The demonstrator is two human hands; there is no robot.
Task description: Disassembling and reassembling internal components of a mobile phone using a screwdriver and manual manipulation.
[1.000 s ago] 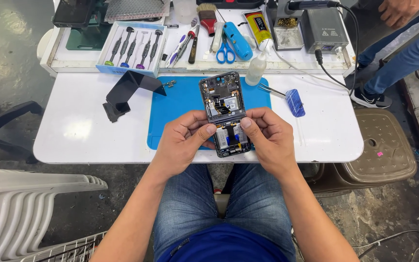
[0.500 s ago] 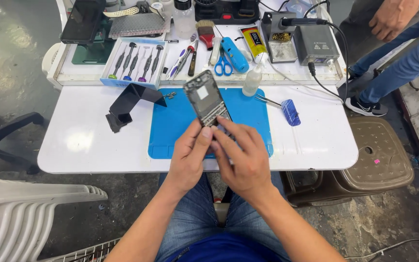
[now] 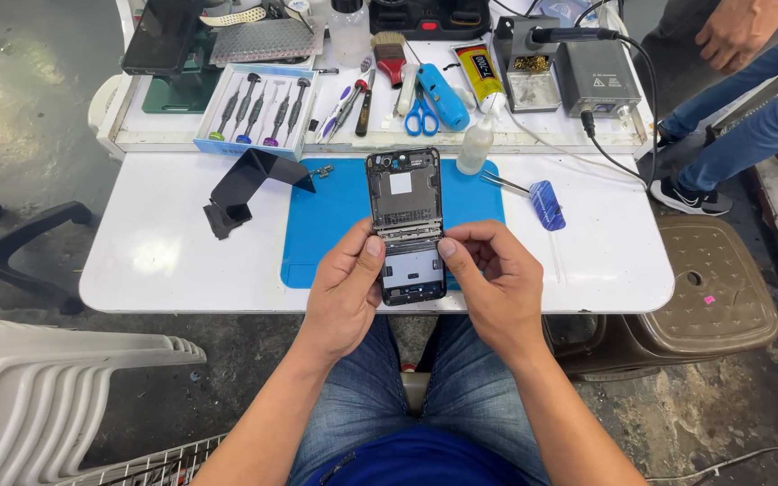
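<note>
Thumbs of left hand (image 3: 346, 290) and right hand (image 3: 490, 281) pinch one opened phone (image 3: 406, 223); one blue mat (image 3: 335, 211) beneath.

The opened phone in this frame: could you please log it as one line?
left hand: holds opened phone | right hand: holds same | thumbs at hinge | above blue mat

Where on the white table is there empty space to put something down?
The table is bare at the near left, between the black folded stand and the blue mat, and at the near right beyond the blue-handled tool. The back shelf is crowded with tools.
</note>
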